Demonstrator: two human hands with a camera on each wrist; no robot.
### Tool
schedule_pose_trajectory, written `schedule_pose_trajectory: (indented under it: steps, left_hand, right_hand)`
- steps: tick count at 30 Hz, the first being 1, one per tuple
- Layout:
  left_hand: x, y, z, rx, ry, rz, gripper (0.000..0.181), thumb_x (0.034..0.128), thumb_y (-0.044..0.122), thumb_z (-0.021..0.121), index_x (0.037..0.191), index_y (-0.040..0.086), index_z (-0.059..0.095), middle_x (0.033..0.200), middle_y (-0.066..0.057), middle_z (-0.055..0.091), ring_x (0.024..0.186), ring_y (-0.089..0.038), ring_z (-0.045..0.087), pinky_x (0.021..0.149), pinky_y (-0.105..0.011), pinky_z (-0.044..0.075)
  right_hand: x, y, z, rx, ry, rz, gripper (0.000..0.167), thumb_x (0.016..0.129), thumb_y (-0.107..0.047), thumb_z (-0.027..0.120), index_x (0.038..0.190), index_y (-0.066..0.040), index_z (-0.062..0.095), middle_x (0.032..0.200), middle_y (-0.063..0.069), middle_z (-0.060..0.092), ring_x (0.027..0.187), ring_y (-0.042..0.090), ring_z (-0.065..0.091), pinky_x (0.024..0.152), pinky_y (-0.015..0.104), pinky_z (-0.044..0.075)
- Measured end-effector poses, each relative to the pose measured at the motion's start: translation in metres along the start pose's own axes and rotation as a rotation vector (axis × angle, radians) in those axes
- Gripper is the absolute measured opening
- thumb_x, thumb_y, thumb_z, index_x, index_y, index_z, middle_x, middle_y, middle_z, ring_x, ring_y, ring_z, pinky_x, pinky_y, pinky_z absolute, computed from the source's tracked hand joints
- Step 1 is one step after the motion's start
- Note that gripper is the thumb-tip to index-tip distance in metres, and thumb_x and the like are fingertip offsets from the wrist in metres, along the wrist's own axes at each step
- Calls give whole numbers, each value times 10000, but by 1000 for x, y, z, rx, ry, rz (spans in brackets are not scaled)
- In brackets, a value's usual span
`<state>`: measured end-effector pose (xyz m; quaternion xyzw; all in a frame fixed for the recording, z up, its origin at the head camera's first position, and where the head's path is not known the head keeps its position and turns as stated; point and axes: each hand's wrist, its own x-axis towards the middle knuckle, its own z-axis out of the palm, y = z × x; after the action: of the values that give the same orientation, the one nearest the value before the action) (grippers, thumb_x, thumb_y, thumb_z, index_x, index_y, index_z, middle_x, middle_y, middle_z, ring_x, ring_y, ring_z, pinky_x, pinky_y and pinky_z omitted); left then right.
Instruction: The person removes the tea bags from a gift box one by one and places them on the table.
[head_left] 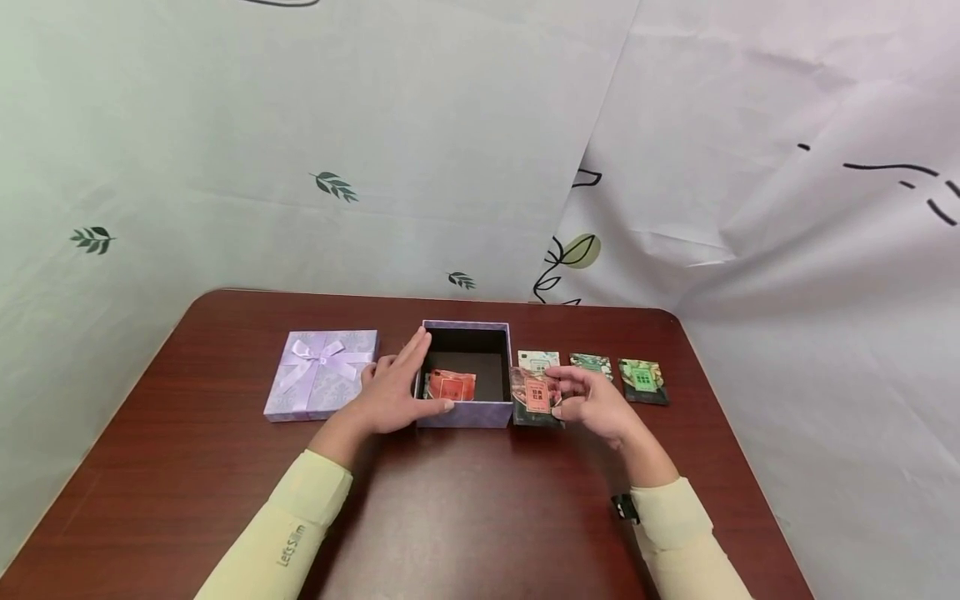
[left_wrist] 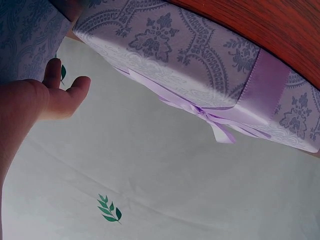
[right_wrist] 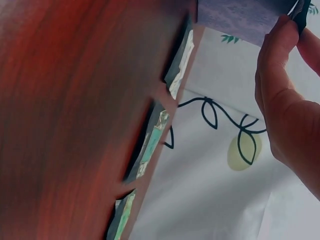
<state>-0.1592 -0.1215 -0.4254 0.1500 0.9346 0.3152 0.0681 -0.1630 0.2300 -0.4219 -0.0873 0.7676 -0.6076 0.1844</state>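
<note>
My right hand (head_left: 600, 407) pinches a tea sachet (head_left: 537, 398) with a red label by its right edge, just right of the box. In the right wrist view only a dark edge of this sachet (right_wrist: 301, 15) shows at the fingertips. My left hand (head_left: 393, 392) rests along the left side of the open lilac gift box (head_left: 468, 415), fingers fairly straight, thumb at the front rim. Inside the dark box lies a red sachet (head_left: 452, 386), at the left front. The box wall (left_wrist: 30, 40) appears beside the left hand (left_wrist: 45, 97) in the left wrist view.
The patterned lilac lid (head_left: 322, 375) with a ribbon bow lies left of the box. To the right, a whitish sachet (head_left: 538, 358), a green one (head_left: 592, 363) and another green one (head_left: 642, 381) lie in a row. A printed cloth (head_left: 450, 167) hangs behind the brown table (head_left: 465, 517).
</note>
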Motion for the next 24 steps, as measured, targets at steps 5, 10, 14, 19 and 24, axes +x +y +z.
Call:
schedule_pose_trajectory:
  steps: [5,10,14,19,24]
  left_hand:
    - [0,-1,1,-3,0,0,1095,835,583,734,1628,193,89,1665,92,-29,1362,-538,239,1002,-727,52]
    - [1,-4,1,4,-1,2,1098,834,598,724,1628,181,89,1667,84,-29,1359,-544,240,987,-729,71]
    - [1,-4,0,4,0,3,1110,824,630,713,1628,177,95,1666,89,-28,1358,-541,245,987,-725,75]
    - [1,-3,0,2,-3,6,1121,815,655,703,1628,178,96,1667,86,-25,1355,-527,258,983,-723,84]
    - [1,-3,1,0,-1,8,1112,821,629,715,1627,175,98,1666,88,-23,1356,-517,261,991,-710,83]
  right_hand:
    - [-2,6,-1,16,-1,9,595,791,182,615,1370,72,531,1189,225,607,1046,323,583,758,356,549]
    - [-4,14,-2,18,2,22,597,784,202,602,1366,99,520,1192,235,625,1055,310,608,759,349,550]
    - [-4,19,-2,1,13,46,596,778,220,595,1359,103,525,1146,222,642,1010,297,626,741,353,555]
    - [-6,24,-2,-28,2,87,598,777,249,576,1359,124,511,1150,234,640,974,294,640,733,363,560]
    - [-8,28,-1,-76,-7,107,572,788,241,592,1344,123,526,1156,219,644,983,287,637,712,358,553]
